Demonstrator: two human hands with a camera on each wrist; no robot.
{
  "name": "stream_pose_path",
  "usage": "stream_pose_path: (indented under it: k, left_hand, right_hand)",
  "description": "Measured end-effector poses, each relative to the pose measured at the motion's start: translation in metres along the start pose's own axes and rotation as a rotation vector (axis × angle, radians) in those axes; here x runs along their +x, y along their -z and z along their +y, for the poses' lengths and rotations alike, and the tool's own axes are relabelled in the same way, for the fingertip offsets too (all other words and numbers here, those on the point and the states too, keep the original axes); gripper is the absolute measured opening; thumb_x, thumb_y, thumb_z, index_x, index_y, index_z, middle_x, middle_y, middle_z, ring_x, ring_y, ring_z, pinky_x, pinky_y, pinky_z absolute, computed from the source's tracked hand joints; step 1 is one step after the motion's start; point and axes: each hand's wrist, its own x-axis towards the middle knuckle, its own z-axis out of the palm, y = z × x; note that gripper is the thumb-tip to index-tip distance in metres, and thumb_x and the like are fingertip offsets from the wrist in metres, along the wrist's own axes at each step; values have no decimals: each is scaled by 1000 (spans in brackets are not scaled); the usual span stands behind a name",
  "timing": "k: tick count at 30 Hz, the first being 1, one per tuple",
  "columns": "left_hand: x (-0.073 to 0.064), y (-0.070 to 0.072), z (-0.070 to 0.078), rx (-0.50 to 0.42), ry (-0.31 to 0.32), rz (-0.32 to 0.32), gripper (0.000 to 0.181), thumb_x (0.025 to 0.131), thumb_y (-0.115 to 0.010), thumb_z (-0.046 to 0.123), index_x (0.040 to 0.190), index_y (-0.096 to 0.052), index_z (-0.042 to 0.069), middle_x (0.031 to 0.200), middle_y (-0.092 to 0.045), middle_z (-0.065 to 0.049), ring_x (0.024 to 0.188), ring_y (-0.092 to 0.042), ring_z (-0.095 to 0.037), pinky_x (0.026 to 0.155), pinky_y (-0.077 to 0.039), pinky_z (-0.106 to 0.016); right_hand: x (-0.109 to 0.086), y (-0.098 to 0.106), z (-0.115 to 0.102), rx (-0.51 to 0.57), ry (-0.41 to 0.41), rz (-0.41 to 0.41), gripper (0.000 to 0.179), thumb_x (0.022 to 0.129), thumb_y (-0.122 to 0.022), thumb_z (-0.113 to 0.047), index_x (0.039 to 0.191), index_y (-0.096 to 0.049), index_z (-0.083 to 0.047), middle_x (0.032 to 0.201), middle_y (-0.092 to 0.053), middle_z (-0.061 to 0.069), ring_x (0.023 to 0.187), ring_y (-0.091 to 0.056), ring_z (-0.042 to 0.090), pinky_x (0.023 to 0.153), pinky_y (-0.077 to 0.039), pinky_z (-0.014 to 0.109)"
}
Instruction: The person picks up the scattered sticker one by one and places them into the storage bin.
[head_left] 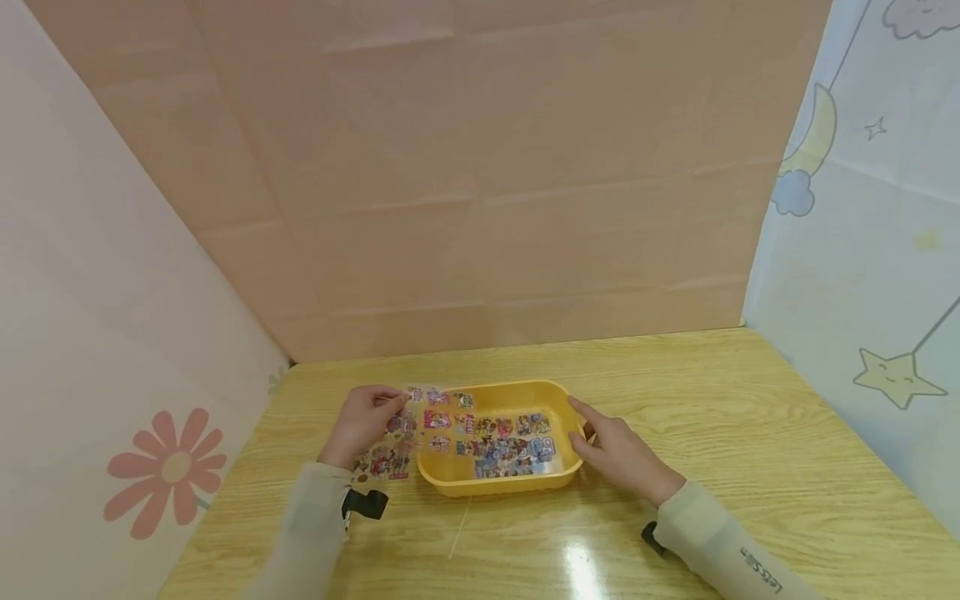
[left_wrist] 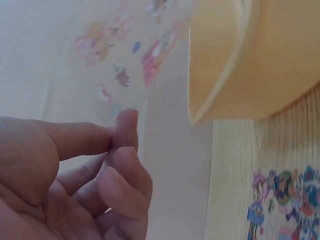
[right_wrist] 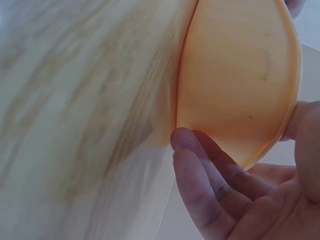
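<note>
My left hand (head_left: 365,423) pinches the edge of a clear sticker sheet (head_left: 437,419) between thumb and index finger. That sheet, printed with small colourful cartoon figures (left_wrist: 122,75), hangs over the left side of a yellow plastic basket (head_left: 500,488). On the right, my right hand (head_left: 618,454) holds the basket's end wall (right_wrist: 235,75). The thumb is over its rim, while the other fingers (right_wrist: 192,172) touch the outside near the base. More colourful stickers (head_left: 517,457) lie inside the basket.
Another sticker sheet (head_left: 386,464) lies on the wooden table (head_left: 712,417) beside the basket's left end, partly under my left hand. A thin pale strip (head_left: 459,529) lies in front of the basket. A pinkish backdrop (head_left: 480,183) and printed side panels enclose the table.
</note>
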Motion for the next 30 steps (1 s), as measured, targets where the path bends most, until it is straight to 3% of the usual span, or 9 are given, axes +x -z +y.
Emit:
stream_pose_path:
  k: [5, 10, 17, 25, 30]
  left_hand:
    - [2, -11, 7, -19, 10, -38, 26, 102, -59, 20, 113, -73, 0, 93, -71, -17, 64, -56, -15, 53, -44, -29]
    - [5, -24, 12, -54, 27, -59, 21, 100, -62, 17, 105, -74, 1, 87, -71, -12, 60, -51, -14, 51, -39, -29]
    - [7, -39, 18, 0, 12, -45, 21, 99, -64, 20, 100, -73, 1, 84, -73, -7, 71, -63, -16, 70, -55, -40]
    - [13, -53, 20, -44, 69, -95, 21, 98, -66, 23, 97, -70, 2, 77, -74, -5, 61, -63, -18, 51, -43, -29]
    - [13, -58, 23, -53, 82, -129, 22, 99, -65, 23, 97, -68, 1, 77, -74, -4, 61, -63, -17, 49, -40, -26]
  right_hand:
    - [0, 1, -1, 2, 0, -3, 59, 102, -57, -22, 154, -36, -5, 82, -63, -1, 48, -43, 7, 50, -41, 26]
    - [0, 0, -1, 3, -4, -6, 59, 101, -57, -21, 154, -36, -5, 82, -63, -1, 47, -42, 6, 49, -41, 25]
    - [0, 0, -1, 5, -8, -7, 59, 101, -57, -22, 154, -36, -4, 82, -63, -1, 47, -41, 6, 48, -40, 25]
    - [0, 1, -2, 2, -2, -6, 59, 101, -57, -21, 154, -36, -3, 82, -63, -2, 47, -42, 6, 49, -41, 25]
    - [0, 1, -1, 5, -2, -7, 59, 101, -57, -22, 154, -36, -3, 82, -63, -2, 47, -43, 6, 50, -41, 25]
